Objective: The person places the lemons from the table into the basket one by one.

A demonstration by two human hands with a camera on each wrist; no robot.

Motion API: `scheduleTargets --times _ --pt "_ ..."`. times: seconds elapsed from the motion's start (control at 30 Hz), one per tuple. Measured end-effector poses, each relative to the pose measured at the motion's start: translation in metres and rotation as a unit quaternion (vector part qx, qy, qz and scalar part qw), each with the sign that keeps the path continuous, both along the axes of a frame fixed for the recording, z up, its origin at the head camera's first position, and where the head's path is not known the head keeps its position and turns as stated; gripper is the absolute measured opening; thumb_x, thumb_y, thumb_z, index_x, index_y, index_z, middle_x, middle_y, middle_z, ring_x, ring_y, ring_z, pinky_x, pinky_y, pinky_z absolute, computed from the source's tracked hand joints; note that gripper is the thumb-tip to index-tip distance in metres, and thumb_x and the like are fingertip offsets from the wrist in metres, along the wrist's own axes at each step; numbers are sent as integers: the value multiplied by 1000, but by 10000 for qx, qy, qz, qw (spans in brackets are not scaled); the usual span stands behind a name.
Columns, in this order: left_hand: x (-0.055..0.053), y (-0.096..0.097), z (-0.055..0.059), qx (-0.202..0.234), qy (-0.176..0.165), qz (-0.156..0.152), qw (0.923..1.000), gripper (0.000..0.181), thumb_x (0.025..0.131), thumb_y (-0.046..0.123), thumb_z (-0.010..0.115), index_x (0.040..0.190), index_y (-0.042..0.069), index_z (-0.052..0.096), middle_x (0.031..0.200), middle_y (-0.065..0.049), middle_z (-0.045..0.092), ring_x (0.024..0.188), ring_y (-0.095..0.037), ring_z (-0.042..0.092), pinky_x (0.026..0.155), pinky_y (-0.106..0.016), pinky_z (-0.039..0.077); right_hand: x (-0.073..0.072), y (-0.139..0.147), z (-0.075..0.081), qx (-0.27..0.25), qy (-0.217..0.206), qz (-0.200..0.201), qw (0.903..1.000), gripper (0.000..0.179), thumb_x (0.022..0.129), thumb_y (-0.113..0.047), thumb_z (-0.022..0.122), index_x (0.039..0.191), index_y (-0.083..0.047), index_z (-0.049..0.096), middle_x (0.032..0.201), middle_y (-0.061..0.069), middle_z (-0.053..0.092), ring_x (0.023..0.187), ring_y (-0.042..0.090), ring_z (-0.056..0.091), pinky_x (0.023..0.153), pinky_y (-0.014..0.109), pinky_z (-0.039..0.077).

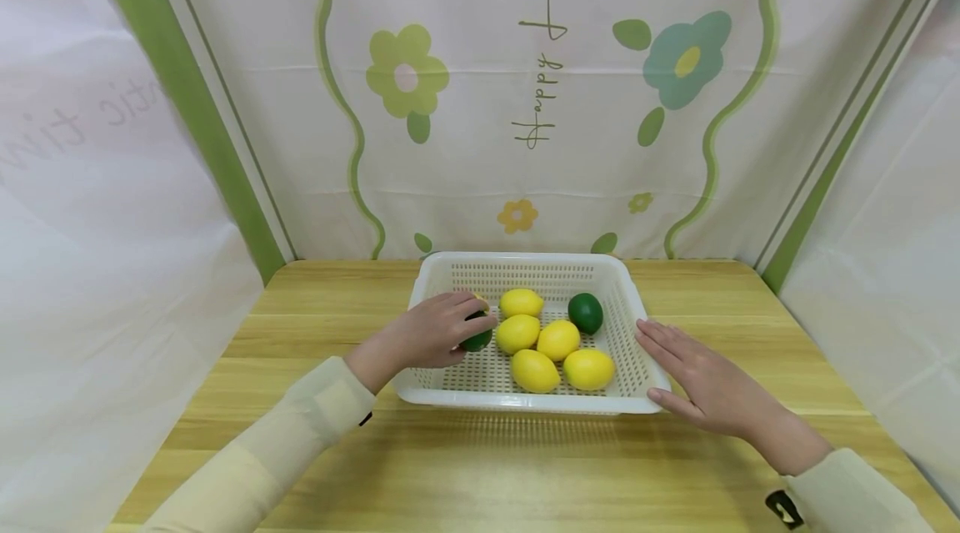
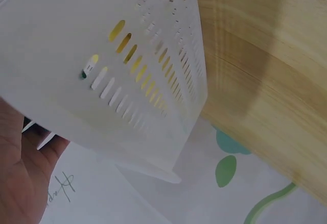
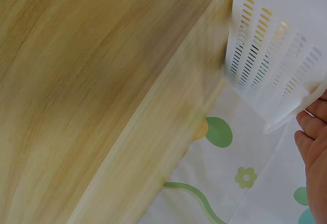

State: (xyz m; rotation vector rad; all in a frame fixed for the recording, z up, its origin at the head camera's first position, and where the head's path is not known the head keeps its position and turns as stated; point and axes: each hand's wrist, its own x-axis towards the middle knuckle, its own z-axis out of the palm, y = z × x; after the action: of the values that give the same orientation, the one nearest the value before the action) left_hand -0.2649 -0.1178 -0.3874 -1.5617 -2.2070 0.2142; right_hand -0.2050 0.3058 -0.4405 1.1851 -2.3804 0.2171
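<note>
A white plastic basket (image 1: 525, 404) with slotted walls holds several yellow lemons (image 1: 558, 340) and a smooth dark green fruit (image 1: 585, 314) toward its right side. My left hand (image 1: 442, 331) reaches over the left rim and grips a second dark green fruit (image 1: 477, 339), partly covered by the fingers. Just behind those fingers, a bit of another lemon (image 1: 481, 298) peeks out. Against the basket's right rim rests my right hand (image 1: 701, 379), fingers extended and thumb near the front corner. In the left wrist view, the left hand (image 2: 28, 168) shows beside the basket wall (image 2: 61, 81).
The basket stands on a wooden table (image 1: 495, 475) near its back edge. A white curtain (image 1: 465, 158) printed with flowers hangs behind, and pale fabric (image 1: 97, 266) closes off both sides.
</note>
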Motion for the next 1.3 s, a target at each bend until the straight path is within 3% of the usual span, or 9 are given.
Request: scheduleTargets --times 0.5,0.8,1.3 --pt "1 5 0 -539 -716 520 9946 51 78 22 82 123 14 60 115 -7 60 97 -21 59 81 -31 53 0 0 0 61 -45 -63 10000 69 96 -44 56 141 6 44 145 23 44 130 36 44 116 23 10" --pt "4 7 0 -879 -1154 1010 9842 51 79 20 81 126 16 61 118 -4 59 99 -19 58 82 -33 53 -1 1 -2 -4 -68 -35 10000 69 96 -44 56 142 6 43 145 23 43 131 37 43 116 23 10" --pt "6 7 3 -1026 -1129 1129 9818 48 79 23 81 122 16 61 114 -3 59 96 -18 58 80 -31 53 -1 1 -3 -60 -53 13 10000 70 97 -45 54 143 6 43 146 22 43 133 34 41 116 23 11"
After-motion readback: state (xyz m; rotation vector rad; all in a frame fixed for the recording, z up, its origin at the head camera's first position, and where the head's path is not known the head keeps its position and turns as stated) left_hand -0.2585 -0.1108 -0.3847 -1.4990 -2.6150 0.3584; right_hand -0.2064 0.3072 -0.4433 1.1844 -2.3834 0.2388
